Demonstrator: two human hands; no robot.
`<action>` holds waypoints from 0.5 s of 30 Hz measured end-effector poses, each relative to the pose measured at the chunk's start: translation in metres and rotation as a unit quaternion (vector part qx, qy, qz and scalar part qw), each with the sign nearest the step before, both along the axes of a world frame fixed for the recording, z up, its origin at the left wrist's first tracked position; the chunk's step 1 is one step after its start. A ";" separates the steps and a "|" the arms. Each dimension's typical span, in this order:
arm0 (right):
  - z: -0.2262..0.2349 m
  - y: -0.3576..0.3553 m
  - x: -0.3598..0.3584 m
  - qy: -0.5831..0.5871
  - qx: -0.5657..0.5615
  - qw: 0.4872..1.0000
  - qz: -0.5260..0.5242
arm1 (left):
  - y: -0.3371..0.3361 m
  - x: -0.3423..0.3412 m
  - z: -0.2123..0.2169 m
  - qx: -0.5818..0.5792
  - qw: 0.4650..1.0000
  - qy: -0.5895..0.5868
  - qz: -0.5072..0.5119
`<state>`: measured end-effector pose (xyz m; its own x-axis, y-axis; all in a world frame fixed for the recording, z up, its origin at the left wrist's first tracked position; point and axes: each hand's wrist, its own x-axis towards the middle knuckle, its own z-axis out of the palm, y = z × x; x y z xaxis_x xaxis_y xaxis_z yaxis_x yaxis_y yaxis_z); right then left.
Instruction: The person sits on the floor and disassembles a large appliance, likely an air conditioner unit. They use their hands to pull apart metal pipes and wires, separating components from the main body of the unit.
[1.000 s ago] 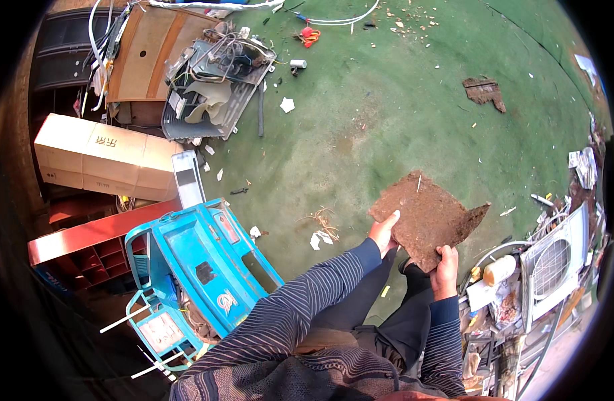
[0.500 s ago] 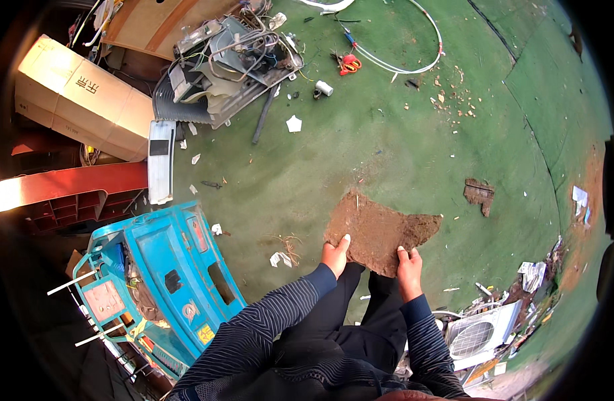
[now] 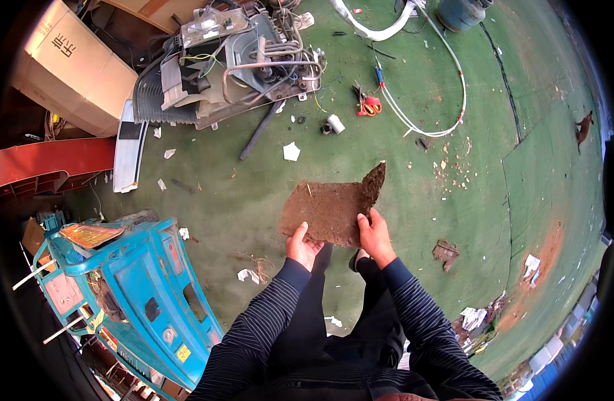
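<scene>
I hold a flat brown, dirt-covered sheet (image 3: 330, 208) in front of me with both hands, above the green floor covering (image 3: 414, 167). My left hand (image 3: 302, 244) grips its near left edge, thumb on top. My right hand (image 3: 374, 235) grips the near right edge. The sheet's far right corner curls upward. Both forearms wear dark striped sleeves.
A dismantled air-conditioner unit (image 3: 227, 60) with tubing lies at the back left, beside a beige casing (image 3: 73, 70). A blue cabinet-like frame (image 3: 126, 287) stands at my left. White hoses (image 3: 414, 113), red-handled pliers (image 3: 368, 105), paper scraps and a brown fragment (image 3: 446, 252) litter the floor.
My view has swung leftward, bringing the dismantled unit and hoses closer. The brown sheet has stayed in both hands and now sits centred before me, its right corner curled up.
</scene>
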<state>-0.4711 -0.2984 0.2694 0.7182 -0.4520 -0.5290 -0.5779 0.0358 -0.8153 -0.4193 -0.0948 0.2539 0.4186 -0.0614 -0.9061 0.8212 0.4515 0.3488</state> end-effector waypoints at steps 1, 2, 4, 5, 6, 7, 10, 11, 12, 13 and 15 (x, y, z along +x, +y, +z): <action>-0.007 -0.004 0.023 0.014 0.014 1.000 0.000 | 0.001 0.019 -0.009 0.001 1.000 0.008 0.015; -0.015 -0.009 0.047 0.027 0.025 0.999 0.001 | -0.001 0.039 -0.016 -0.002 0.999 0.015 0.032; -0.083 -0.006 0.057 0.006 0.055 0.998 -0.004 | -0.011 0.072 -0.021 0.025 0.999 -0.005 0.022; -0.061 -0.010 0.084 0.068 0.146 0.986 -0.044 | -0.014 0.090 -0.031 0.024 0.999 -0.008 0.035; -0.037 -0.010 0.111 0.131 0.232 0.960 -0.085 | -0.016 0.092 -0.032 0.050 0.998 -0.030 0.028; -0.054 -0.011 0.121 0.152 0.237 0.955 -0.088 | -0.035 0.114 -0.030 0.073 0.995 -0.071 0.023; -0.104 -0.015 0.156 0.207 0.269 0.938 -0.071 | -0.042 0.155 -0.115 0.146 0.971 -0.188 -0.024; -0.117 -0.018 0.161 0.222 0.258 0.937 -0.078 | -0.051 0.165 -0.132 0.164 0.963 -0.211 -0.036; -0.135 -0.022 0.181 0.223 0.250 0.939 -0.079 | -0.063 0.190 -0.144 0.185 0.950 -0.247 -0.047; -0.156 -0.028 0.195 0.227 0.245 0.939 -0.075 | -0.076 0.209 -0.156 0.180 0.953 -0.244 -0.020; -0.191 -0.033 0.224 0.254 0.228 0.935 -0.100 | -0.089 0.241 -0.192 0.225 0.936 -0.265 -0.045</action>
<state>-0.2469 -0.3318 0.0780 0.2481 -0.1949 -0.9489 -0.8305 0.4615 -0.3120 -0.1782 -0.1840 0.0616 0.8285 0.2203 -0.5148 0.5064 0.0974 0.8568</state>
